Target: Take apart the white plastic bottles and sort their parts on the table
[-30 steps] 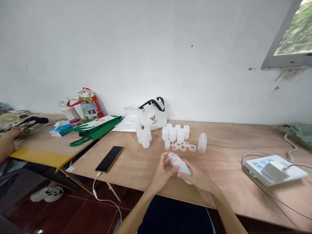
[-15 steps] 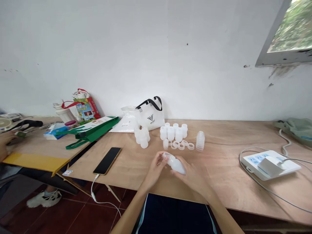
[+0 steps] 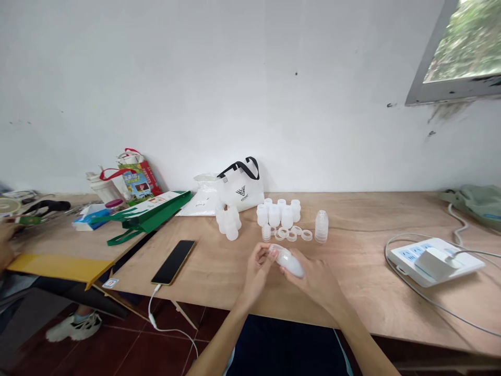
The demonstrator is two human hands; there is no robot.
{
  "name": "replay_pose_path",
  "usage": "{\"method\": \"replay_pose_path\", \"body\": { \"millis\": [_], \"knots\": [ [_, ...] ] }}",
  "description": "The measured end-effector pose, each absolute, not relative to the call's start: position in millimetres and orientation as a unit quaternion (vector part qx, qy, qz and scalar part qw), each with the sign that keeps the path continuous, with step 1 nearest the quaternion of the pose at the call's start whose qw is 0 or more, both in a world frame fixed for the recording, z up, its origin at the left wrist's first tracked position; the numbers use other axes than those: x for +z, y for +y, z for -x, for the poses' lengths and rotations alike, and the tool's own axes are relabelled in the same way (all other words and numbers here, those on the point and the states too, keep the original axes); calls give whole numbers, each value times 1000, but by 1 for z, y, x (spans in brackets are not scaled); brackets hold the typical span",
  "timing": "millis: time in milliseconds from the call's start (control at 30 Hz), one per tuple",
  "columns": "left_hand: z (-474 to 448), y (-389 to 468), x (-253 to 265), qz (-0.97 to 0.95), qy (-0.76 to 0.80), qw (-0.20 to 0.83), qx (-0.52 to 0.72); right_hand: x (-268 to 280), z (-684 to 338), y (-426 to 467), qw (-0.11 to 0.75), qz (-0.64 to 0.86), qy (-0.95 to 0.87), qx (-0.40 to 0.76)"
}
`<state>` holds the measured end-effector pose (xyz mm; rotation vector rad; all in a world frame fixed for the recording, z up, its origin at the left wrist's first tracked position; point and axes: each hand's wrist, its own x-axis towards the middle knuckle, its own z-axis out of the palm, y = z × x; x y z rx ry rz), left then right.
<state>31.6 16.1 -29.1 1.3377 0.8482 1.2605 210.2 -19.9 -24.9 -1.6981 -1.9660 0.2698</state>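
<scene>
A small milky-white plastic bottle (image 3: 294,265) with a clear domed cap (image 3: 278,252) on one end lies tilted between my hands, just above the table. The fingers of my left hand (image 3: 260,263) pinch the cap end. Wrapped round the bottle's body is my right hand (image 3: 313,277). Beyond them stand several open white bottles (image 3: 287,215) in a group, with clear screw rings (image 3: 306,235) lying flat in front. A stack of clear domed caps (image 3: 321,226) rises to the right, and a short clear stack (image 3: 266,232) stands by the rings.
More white bottles (image 3: 231,230) cluster left of the group, before a white bag (image 3: 242,193). A phone (image 3: 173,262) on a cable lies at left; a white box (image 3: 434,261) with cables sits right. A green bag (image 3: 152,219) and another person's hand (image 3: 4,235) are further left.
Both my hands and the bottle have shifted slightly right. The cap now sits closer in line with the bottle. The things standing on the table have stayed put.
</scene>
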Motion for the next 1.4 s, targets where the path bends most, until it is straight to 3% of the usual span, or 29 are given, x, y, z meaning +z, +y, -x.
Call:
{"method": "replay_pose_path", "body": {
  "millis": [267, 433, 533, 633, 733, 933, 1133, 1267, 1400],
  "knots": [
    [-88, 33, -8, -560, 278, 548, 557, -11, -244, -16, 398, 596, -654, 242],
    [-112, 52, 0, -494, 272, 567, 600, -10, -255, -14, 381, 712, -588, 52],
    [-122, 77, 14, -461, 280, 522, 661, -9, -265, -14, 451, 702, -550, 47],
    [-142, 104, 22, -588, 290, 488, 576, -6, -279, -14, 549, 650, -513, 115],
    [-170, 123, 18, -686, 304, 427, 505, -4, -292, -16, 588, 632, -482, 151],
    [-202, 138, -2, -770, 331, 423, 344, -3, -312, -19, 622, 607, -452, 200],
    [-195, 130, -5, -767, 346, 412, 348, -7, -318, -16, 608, 617, -458, 197],
    [-177, 112, 4, -777, 360, 335, 393, -13, -313, -10, 571, 627, -489, 202],
    [-169, 105, 6, -850, 308, 265, 336, -22, -311, -3, 565, 633, -492, 193]
  ]
}}
